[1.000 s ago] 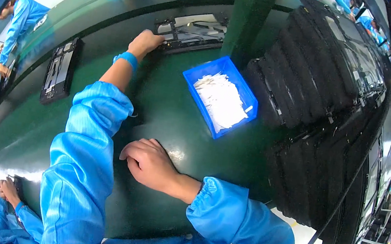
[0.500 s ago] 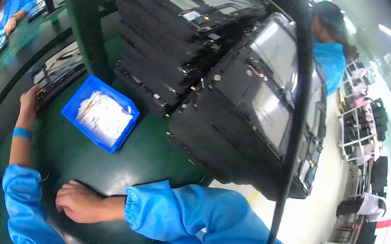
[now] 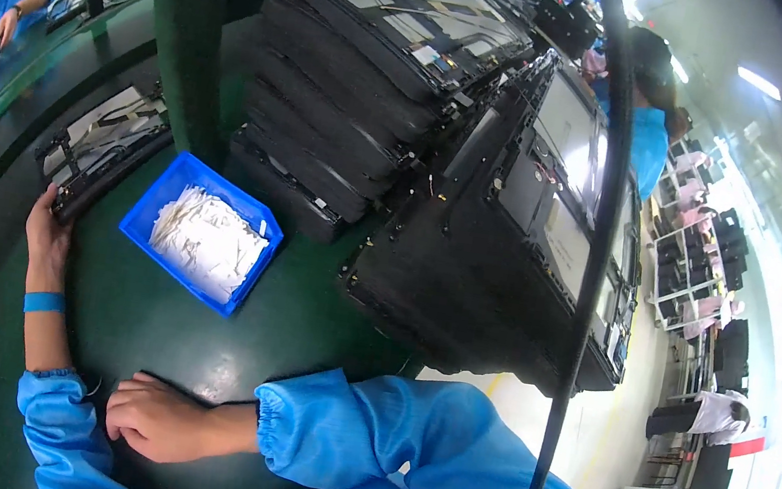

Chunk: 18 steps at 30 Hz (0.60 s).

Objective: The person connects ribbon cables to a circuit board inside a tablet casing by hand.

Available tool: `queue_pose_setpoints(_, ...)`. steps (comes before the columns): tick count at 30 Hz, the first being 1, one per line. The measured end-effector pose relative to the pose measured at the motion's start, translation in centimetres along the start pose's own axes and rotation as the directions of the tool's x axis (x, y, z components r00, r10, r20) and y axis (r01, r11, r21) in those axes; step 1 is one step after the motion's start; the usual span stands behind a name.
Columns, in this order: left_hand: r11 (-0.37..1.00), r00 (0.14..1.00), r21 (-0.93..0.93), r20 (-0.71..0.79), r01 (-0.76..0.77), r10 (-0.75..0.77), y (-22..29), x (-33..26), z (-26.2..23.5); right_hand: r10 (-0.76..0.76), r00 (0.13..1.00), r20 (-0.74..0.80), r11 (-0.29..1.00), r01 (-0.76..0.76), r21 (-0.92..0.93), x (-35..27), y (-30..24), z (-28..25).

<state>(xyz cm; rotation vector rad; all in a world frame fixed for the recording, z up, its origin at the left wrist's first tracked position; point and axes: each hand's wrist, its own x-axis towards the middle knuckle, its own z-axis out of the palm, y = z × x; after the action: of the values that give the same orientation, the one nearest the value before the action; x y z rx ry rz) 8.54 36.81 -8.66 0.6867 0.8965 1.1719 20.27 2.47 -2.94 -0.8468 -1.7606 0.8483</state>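
Note:
At the left of the table, my left hand (image 3: 47, 232) grips the near corner of a black-framed screen panel (image 3: 107, 151), its fingers at the panel's edge. The panel lies tilted, showing silvery sheets and strips inside its frame. My right hand (image 3: 167, 422) rests low over the table close to my body, fingers curled together, with nothing seen in them. Between the panel and the stacks sits a blue plastic bin (image 3: 133, 224) holding a heap of small white strips (image 3: 207, 242).
Two tall stacks of black-framed panels, one at the back (image 3: 332, 94) and one at the right (image 3: 469, 266), crowd the table (image 3: 299, 317). A green post (image 3: 185, 32) rises behind the bin. A black cable (image 3: 601, 225) hangs in front. Co-workers in blue sit beyond.
The view has shifted slightly. My left hand stays at the corner of the panel, which appears a little lower and farther left. My right hand keeps its place.

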Motion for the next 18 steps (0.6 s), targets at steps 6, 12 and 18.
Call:
queue_pose_setpoints(6, 0.987, 0.980, -0.034, -0.134, -0.156, 0.151, 2.4, -2.2, -4.0, 0.026, 0.997, 0.070, 0.999, -0.023, -0.043, -0.3, 1.1, -1.5)
queue_pose_setpoints(12, 0.988, 0.979, -0.057, -0.156, -0.145, 0.135, 10.3, -14.3, -14.1, 0.228, 0.969, 0.096, 0.929, -0.246, 0.276, -0.2, 1.7, -1.6)
queue_pose_setpoints(18, 0.974, 0.998, 0.219, 0.013, -0.057, 0.055, 11.8, -26.0, -8.2, 0.652, 0.744, 0.148, 0.269, -0.409, 0.872, 1.1, 0.6, -7.8)
